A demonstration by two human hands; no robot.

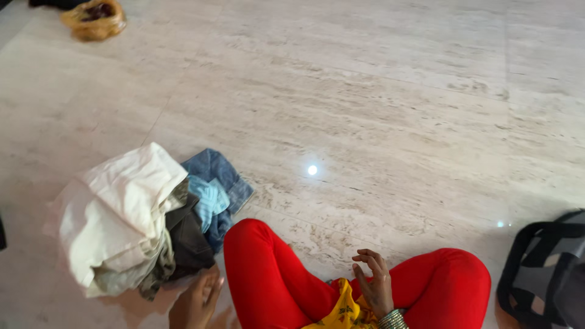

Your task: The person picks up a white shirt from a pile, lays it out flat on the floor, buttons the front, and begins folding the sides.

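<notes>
Clothes [140,219] are heaped on the pale floor [378,109], up and left of the left hand [198,300], which is held flat, empty and just beside them. Well apart, the right hand [373,281] is raised over the red-clad lap, fingers loosely curled, grasping nothing.
</notes>
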